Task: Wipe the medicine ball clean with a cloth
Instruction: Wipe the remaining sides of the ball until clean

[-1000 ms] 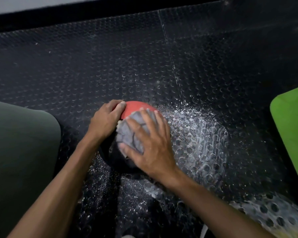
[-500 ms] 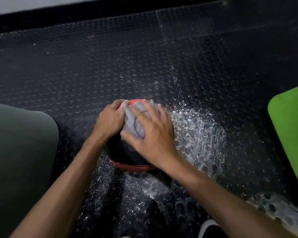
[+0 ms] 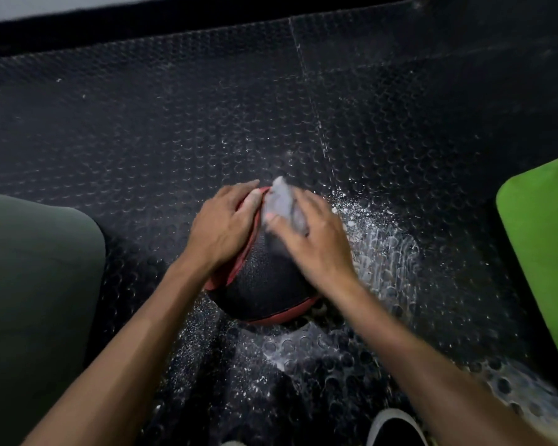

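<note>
A black and red medicine ball [image 3: 264,284] sits on the studded black rubber floor in the middle of the view. My left hand [image 3: 221,226] lies over the ball's upper left side, its fingers curved around the surface. My right hand [image 3: 316,239] presses a crumpled grey cloth [image 3: 282,204] against the ball's far top; the hand and cloth are blurred. The cloth's far edge sticks out past my fingertips. Most of the ball's top is hidden under both hands.
White powder [image 3: 380,249] is scattered on the floor to the right of and in front of the ball. A dark green mat [image 3: 36,284] lies at the left, a bright green mat [image 3: 541,252] at the right. A shoe tip [image 3: 397,428] shows at the bottom edge.
My right hand has slid the cloth up over the ball toward its far side. The ball has turned, so more black surface faces me. My left hand stayed on the ball's left.
</note>
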